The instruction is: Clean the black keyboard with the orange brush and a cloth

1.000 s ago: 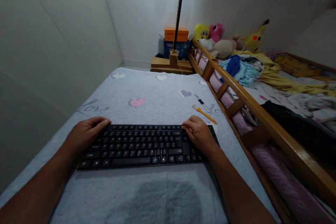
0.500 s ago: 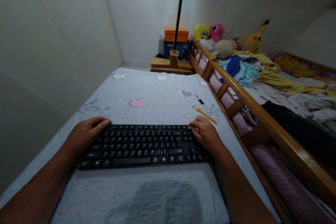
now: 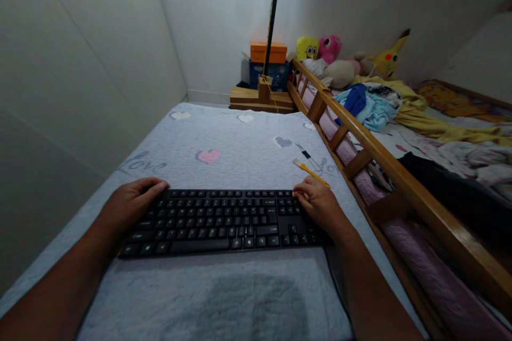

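Observation:
A black full-size keyboard point(image 3: 208, 221) lies flat on the pale blue heart-patterned cloth, its space bar towards me. My left hand point(image 3: 134, 202) is closed round the keyboard's upper left end, with the thumb along the edge. Over the number-pad end is my right hand point(image 3: 318, 202), its fingers curled in a pinch at the top edge; a small pale tip shows at the fingertips, too small to name. Just beyond that hand are a yellow-handled brush point(image 3: 314, 173) and thin metal tweezers point(image 3: 306, 154) with a black middle.
A wooden bed rail point(image 3: 360, 138) runs along the right side, with crumpled clothes point(image 3: 368, 106) and plush toys point(image 3: 332, 50) behind it. At the back stand a black pole point(image 3: 272, 16) on a wooden base and an orange box point(image 3: 269, 52). The wall point(image 3: 80, 74) is close on the left.
My right hand has slid slightly to the right along the keyboard's top edge and now covers part of the brush handle. My left hand and the keyboard stay in place.

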The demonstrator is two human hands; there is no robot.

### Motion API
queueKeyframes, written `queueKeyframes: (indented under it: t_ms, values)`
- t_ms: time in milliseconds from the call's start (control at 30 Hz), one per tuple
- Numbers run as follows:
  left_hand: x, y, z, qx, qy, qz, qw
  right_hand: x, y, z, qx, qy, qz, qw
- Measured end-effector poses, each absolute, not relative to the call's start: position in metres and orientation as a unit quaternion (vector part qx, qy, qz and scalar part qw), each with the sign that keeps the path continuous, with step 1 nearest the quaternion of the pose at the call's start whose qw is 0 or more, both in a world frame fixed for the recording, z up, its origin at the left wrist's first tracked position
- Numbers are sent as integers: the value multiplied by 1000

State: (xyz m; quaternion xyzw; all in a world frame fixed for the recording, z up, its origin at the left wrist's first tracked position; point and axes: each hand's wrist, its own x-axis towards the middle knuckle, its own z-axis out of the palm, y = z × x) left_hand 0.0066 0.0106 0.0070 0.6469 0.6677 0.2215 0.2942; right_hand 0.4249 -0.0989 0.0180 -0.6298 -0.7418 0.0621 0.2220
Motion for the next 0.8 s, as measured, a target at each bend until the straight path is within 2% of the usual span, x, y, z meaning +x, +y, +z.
queueKeyframes:
  t_ms: [333,567,800]
  values:
    - [6,10,5,645,664,225,305,435,-100,18,-645,-729,58,223]
    - [5,12,5,650,664,225,294,412,-95,18,-614,-739,44,273]
    - [6,11,6,647,664,219,304,391,-88,15,-598,-760,54,248]
